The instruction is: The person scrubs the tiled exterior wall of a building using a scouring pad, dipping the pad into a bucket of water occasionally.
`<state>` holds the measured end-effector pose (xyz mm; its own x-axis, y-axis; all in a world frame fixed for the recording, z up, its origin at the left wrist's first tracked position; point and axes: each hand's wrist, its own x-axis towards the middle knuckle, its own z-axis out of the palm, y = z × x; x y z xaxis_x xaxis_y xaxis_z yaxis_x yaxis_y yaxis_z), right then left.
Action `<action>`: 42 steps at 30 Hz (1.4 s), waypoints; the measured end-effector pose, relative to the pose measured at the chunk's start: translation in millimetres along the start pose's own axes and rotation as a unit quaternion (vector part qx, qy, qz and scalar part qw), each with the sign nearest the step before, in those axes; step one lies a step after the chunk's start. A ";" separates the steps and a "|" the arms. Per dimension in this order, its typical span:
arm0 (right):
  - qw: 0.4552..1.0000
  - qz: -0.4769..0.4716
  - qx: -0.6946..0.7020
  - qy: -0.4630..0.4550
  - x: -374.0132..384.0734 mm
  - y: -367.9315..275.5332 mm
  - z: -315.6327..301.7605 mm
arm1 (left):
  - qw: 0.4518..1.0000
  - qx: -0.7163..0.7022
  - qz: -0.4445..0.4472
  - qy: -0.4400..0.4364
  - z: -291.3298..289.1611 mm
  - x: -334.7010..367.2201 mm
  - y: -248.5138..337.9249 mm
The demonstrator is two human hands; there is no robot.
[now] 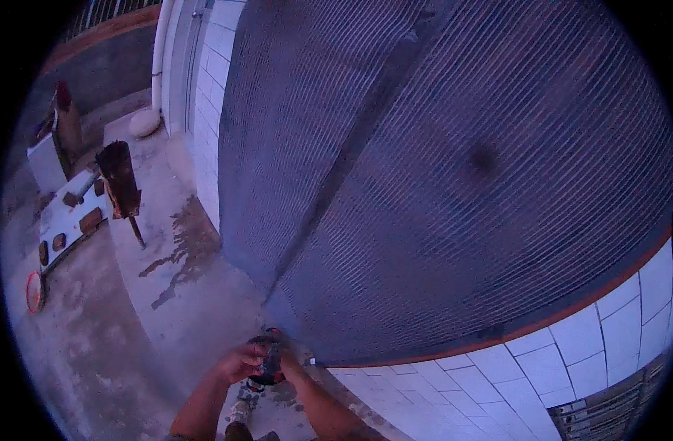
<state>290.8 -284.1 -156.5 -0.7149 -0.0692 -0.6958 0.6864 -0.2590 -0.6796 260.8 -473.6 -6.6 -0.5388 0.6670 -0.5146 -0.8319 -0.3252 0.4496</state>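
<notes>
Dark grey, with a dull surface, a small object [269,358] is observed at the lower middle of the view, between the two hands and directly over a black round vessel [260,380] with red fittings at its far and near edges. Whether the object is touching the vessel cannot be told. By the left hand [242,363], the object is met from the left, with the fingers bent and laid against its side. By the right hand [291,367], its right side is approached closely; the fingertips are hidden, so whether they are gripping or merely resting cannot be told. The vessel is placed low, above a concrete floor [193,323], and a shoe [238,413] is noted just on the near side of it.

Beyond the hands, the right of the view is taken up by a large ribbed sheet [424,220], crossed by a dark slanting band and bordered below by white tiles [483,382]. At left, a rust-brown metal piece [119,176] is stood upright near a damp patch [185,246]. Brown blocks [91,220] are laid on a pale slab [66,223], and a red-rimmed round item [34,292] is found near its lower end.
</notes>
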 end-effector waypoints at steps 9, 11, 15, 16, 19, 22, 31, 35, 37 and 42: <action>0.861 -0.246 -0.444 0.025 -17.2 -38.2 -4.1 | 0.950 0.280 0.131 0.050 56.6 -10.2 28.1; 0.899 -0.317 -0.295 0.057 -75.4 -109.0 -1.7 | 0.915 0.364 0.172 0.039 59.9 3.5 31.6; 0.927 -0.338 -0.164 0.009 -173.9 -199.8 -29.0 | 0.760 0.607 0.228 -0.042 127.9 25.1 56.0; 0.940 -0.304 -0.154 -0.020 -207.6 -218.2 -29.8 | 0.681 0.665 0.302 -0.060 163.3 10.5 59.5; 0.901 -0.356 -0.247 0.018 -295.4 -251.6 -34.6 | 0.514 0.676 0.512 -0.129 245.8 -1.8 48.7; 0.733 -0.472 -0.439 0.216 -348.5 -263.3 -78.5 | 0.438 0.615 0.619 -0.215 334.8 -37.8 39.5; 0.411 -0.672 -0.548 0.281 -565.0 -342.1 -115.5 | 0.290 0.537 0.751 -0.251 521.1 -56.1 -15.4; 0.222 -0.722 -0.545 0.364 -687.2 -411.2 -121.1 | 0.289 0.420 0.842 -0.176 590.0 -102.4 -20.5; 0.045 -0.732 -0.536 0.419 -757.9 -457.9 -116.0 | 0.258 0.438 0.848 -0.149 605.7 -93.8 -9.8; -0.152 -0.706 -0.461 0.516 -917.2 -563.9 -104.5 | 0.094 0.505 0.852 -0.104 610.2 -69.1 20.7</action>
<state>573.4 26.1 840.5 0.0923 -0.6741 0.7329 0.2823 0.7235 0.6299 361.7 -117.4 483.9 0.3256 0.2570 0.9099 0.9311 0.0800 -0.3558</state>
